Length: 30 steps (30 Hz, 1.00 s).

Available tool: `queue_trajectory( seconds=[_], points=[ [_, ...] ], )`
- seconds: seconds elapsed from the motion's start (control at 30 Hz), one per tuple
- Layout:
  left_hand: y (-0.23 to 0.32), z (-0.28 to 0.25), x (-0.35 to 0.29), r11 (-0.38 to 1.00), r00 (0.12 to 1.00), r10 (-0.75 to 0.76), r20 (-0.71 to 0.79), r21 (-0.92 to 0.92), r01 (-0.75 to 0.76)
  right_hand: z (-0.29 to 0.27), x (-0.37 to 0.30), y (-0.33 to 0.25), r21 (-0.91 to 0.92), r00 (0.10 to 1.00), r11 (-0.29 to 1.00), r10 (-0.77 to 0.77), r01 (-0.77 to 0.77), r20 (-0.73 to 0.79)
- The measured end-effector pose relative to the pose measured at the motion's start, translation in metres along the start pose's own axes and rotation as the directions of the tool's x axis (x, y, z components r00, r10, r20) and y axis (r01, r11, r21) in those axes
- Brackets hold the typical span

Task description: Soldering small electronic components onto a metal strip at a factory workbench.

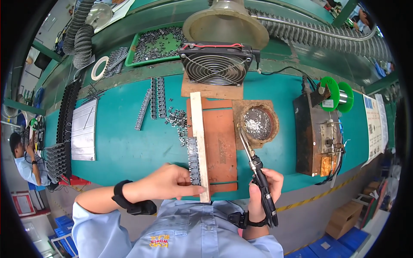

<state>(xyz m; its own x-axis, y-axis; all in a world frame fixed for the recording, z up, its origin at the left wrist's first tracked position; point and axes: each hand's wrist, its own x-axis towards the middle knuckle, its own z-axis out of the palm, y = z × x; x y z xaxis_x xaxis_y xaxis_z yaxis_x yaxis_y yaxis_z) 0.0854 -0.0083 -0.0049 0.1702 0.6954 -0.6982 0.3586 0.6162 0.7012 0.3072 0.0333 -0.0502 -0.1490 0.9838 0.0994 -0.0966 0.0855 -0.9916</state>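
My right hand (266, 187) is closed around the black handle of a soldering iron (258, 167). The iron's metal tip rests at the left rim of a round solder-dross pot (276, 124) holding silvery bits. A pale wooden strip (197, 129) lies lengthwise on a reddish-brown board (221, 146). Along the strip's left side runs a row of small dark electronic parts (193, 161). My left hand (174, 182) grips the strip's near end, thumb against the wood and fingers curled beside the parts. Loose small parts (178, 122) are heaped left of the strip.
A black fan (216, 64) stands behind the board, below a fume hood (226, 26). To the right are a soldering station (316, 133) and a green solder-wire reel (329, 94). A green tray (157, 45) of parts, filled strips (158, 98) and a metal plate (84, 131) occupy the left.
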Motion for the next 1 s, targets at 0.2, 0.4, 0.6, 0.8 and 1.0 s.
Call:
queue_trajectory(
  seconds=[0.2,0.4,0.6,0.8,1.0],
  points=[
    [0.001,-0.014,-0.011,0.95,0.986,0.168,-0.005,0.268,-0.16,0.002,-0.001,0.002,-0.049,0.998,0.999,-0.017,0.014,-0.053],
    [0.006,-0.066,0.002,0.825,0.777,0.498,-0.385,0.487,-0.287,0.004,-0.003,0.007,-0.111,0.992,0.993,-0.043,0.029,-0.122],
    [-0.002,-0.068,0.019,0.637,0.706,0.688,-0.169,0.606,-0.476,0.007,-0.003,0.009,-0.132,0.987,0.99,-0.058,0.038,-0.152],
    [-0.016,-0.071,0.026,0.569,0.651,0.748,-0.131,0.632,-0.527,0.02,0.0,0.001,-0.118,0.976,0.991,-0.081,0.058,-0.204],
    [-0.021,-0.074,0.027,0.541,0.625,0.773,-0.109,0.628,-0.56,0.017,-0.004,0.008,-0.125,0.978,0.987,-0.119,0.099,-0.169]
  ],
)
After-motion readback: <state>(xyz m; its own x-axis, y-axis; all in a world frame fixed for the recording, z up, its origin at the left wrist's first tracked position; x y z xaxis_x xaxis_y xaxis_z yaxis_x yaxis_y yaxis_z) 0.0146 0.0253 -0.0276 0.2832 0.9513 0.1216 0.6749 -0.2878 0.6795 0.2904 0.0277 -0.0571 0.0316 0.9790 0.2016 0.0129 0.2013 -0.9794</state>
